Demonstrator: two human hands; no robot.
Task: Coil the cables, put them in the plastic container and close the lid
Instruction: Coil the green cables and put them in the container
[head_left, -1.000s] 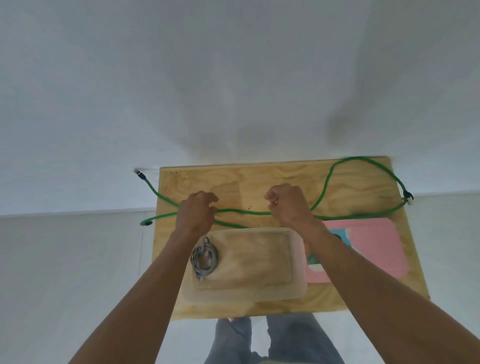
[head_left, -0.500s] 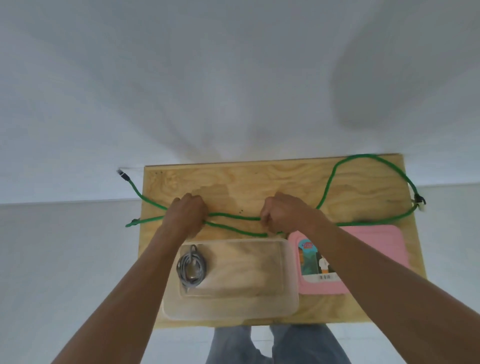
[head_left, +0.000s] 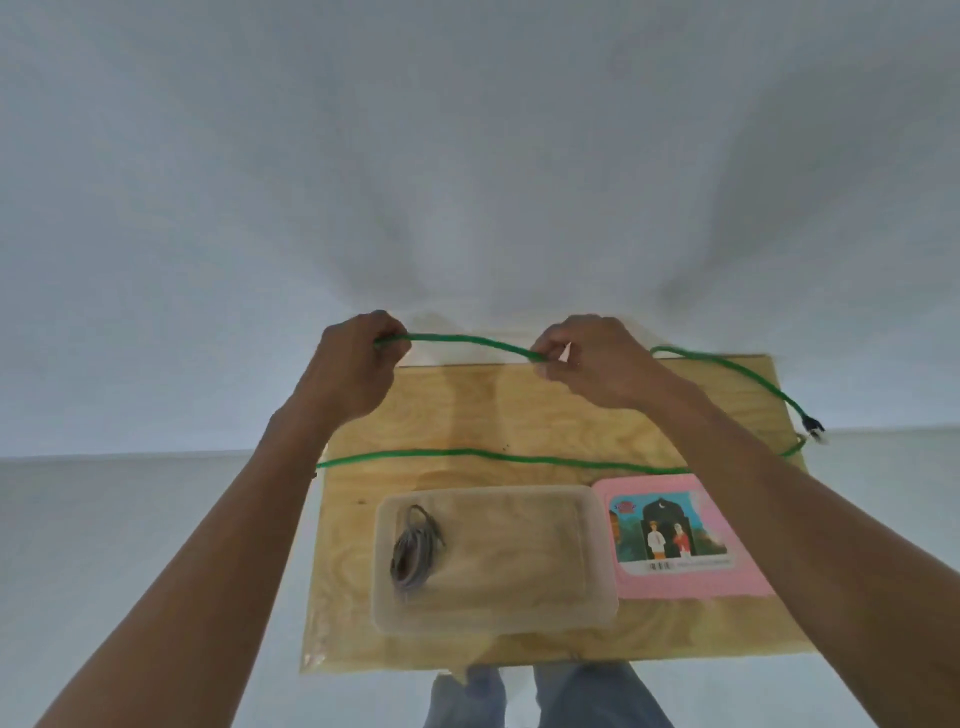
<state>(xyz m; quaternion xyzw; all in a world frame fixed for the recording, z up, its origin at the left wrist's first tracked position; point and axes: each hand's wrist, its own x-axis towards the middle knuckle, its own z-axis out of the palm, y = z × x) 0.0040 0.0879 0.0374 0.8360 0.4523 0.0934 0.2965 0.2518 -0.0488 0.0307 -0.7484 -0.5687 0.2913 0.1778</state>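
Note:
A long green cable (head_left: 467, 457) crosses the wooden table (head_left: 519, 405). My left hand (head_left: 353, 364) and my right hand (head_left: 597, 364) each grip it, raised above the table's far edge, with a stretch of cable taut between them. The cable runs on to the right, loops back along the table, and its black plug (head_left: 812, 425) hangs at the right edge. A clear plastic container (head_left: 597, 613) stands at the front of the table, open, with a coiled grey cable (head_left: 413, 551) in its left end. Its pink lid (head_left: 727, 582) lies right beside it.
The table is small, with pale floor on both sides and a white wall directly behind it. My legs in jeans (head_left: 545, 696) show below the front edge.
Both hands have lifted a stretch of the green cable off the table toward the far edge. The cable's left end has been drawn in from beyond the left edge.

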